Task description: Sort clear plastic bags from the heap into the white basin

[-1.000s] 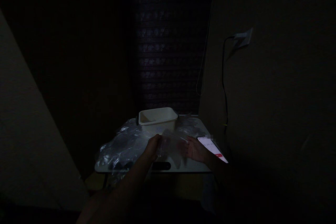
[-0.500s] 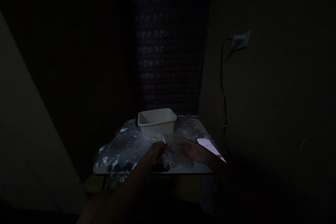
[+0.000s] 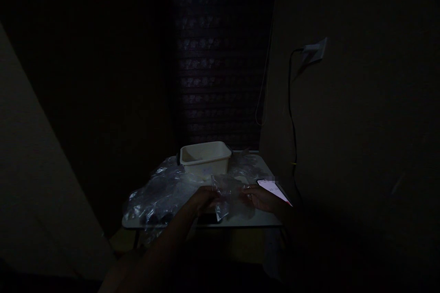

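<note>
A clear plastic bag (image 3: pixel 232 194) is stretched between my two hands above the front of a small white table (image 3: pixel 240 223). My left hand (image 3: pixel 205 198) is closed on the bag's left edge. On the opposite edge, my right hand (image 3: pixel 259 196) pinches the film with thumb and fingers. Just behind the bag stands a cream plastic tub (image 3: pixel 206 165) with dark side handles. More clear plastic bags (image 3: pixel 154 201) lie crumpled on the table's left side. The room is very dark, so fine finger detail is hard to make out.
A phone with a lit screen (image 3: pixel 273 191) lies at the table's right edge. More clear film (image 3: pixel 245 165) rests right of the tub. A black cord (image 3: pixel 291 114) hangs from a wall outlet (image 3: pixel 318 51). A dark window blind (image 3: pixel 213 78) is behind the table.
My right hand has turned and now grips the bag by its right edge. The bag looks flatter and more spread between my hands. Tub and phone stay in place.
</note>
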